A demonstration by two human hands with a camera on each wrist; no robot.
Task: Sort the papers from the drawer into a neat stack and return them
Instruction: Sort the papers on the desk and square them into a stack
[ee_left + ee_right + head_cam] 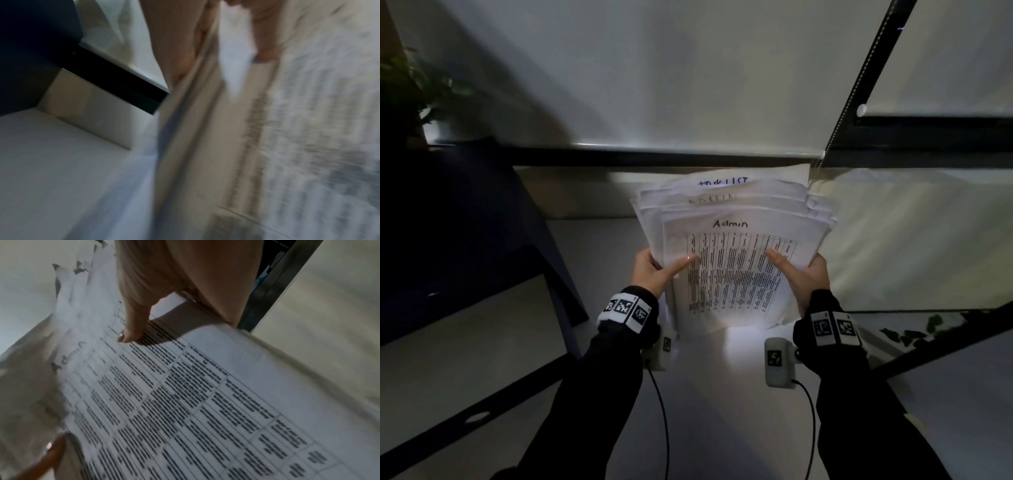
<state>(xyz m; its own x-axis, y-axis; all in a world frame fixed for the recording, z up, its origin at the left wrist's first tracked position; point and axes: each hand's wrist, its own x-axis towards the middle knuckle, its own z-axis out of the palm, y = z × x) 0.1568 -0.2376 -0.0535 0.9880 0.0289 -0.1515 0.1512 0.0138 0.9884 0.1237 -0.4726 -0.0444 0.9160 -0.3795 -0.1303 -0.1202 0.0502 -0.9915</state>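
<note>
A thick, uneven stack of white papers stands nearly upright on the white desk, its bottom edge down. The front sheet carries a printed table under the handwritten word "Admin". My left hand grips the stack's left edge, thumb on the front sheet and fingers behind. My right hand grips the right edge the same way. In the right wrist view my right thumb presses on the printed table of the papers. The left wrist view is blurred, showing the papers edge-on. Upper edges of the sheets are staggered.
A dark chair or cabinet stands at the left, with a plant behind it. White roller blinds hang at the back. A dark strip runs along the desk's right side.
</note>
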